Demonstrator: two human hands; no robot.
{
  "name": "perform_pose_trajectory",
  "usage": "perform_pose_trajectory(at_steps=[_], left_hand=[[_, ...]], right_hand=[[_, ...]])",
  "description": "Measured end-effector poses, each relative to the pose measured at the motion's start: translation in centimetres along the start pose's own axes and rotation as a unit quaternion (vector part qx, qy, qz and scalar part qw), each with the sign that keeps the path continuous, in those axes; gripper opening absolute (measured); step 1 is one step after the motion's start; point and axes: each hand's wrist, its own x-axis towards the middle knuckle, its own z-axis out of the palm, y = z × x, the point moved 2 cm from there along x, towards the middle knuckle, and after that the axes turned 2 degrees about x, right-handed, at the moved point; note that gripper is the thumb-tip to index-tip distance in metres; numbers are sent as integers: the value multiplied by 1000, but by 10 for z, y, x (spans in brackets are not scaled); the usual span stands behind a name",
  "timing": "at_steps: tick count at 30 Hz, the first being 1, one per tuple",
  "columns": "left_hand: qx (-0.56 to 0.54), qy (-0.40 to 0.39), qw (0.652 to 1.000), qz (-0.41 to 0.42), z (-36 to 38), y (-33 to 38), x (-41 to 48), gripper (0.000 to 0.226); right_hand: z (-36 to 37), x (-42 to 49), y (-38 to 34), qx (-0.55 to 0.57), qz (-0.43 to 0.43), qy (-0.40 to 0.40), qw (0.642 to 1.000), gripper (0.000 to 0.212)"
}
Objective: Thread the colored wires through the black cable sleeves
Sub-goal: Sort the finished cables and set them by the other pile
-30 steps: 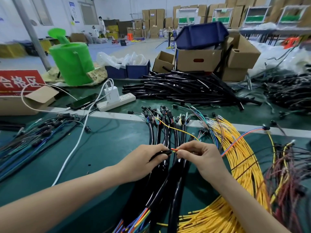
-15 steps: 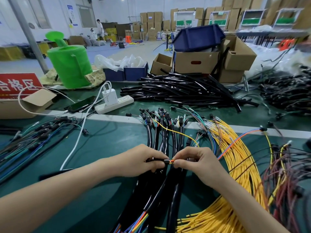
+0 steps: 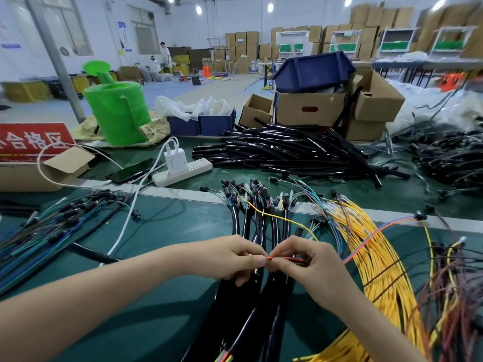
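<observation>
My left hand [image 3: 232, 259] is closed around the end of a black cable sleeve [image 3: 254, 279], mostly hidden under its fingers. My right hand [image 3: 311, 265] pinches an orange wire [image 3: 376, 232] right at the sleeve's mouth; a blue wire runs beside it up to the right. The fingertips of both hands touch. Under the hands lie sleeved bundles [image 3: 257, 218] with colored wire ends. A thick yellow wire bundle [image 3: 379, 259] curves along the right. A pile of empty black sleeves [image 3: 292, 152] lies further back.
A white power strip [image 3: 183, 171] with a charger and a phone [image 3: 130, 172] sit back left. A green watering can [image 3: 117, 111], cardboard boxes [image 3: 311, 111] and a blue bin [image 3: 311, 71] stand behind. Dark wire harnesses [image 3: 52, 223] lie left, red-brown ones [image 3: 457, 283] right.
Both hands have drawn closer together and a little lower in view; the gap with bare orange wire between them has closed. The camera has tilted upward slightly.
</observation>
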Motion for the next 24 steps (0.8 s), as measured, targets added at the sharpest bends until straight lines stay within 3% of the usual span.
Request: perform_pose_trajectory(at_steps=[4,9,13,18,22,24], left_hand=[[44,28,999,0,3,6,3,21],[200,77,976,40,6,11,4,25],[212,56,975,30,8,12,4,25],[139,65,988,-4,8,15,4,23],[-44,44,997,-38,6,15,1,25],[-68,38,997,-28,4,13,-1,30]], right_hand=[[0,1,-4,-12,4,-25,1000,9],[-2,2,-4,52,23,-26,998,8],[1,3,-2,31,21,-43,998,10],[1,5,-4,48,2,-52,997,10],[0,6,-4,90,9,-52,994,9],[-1,6,-2,91,12,-44,995,10]])
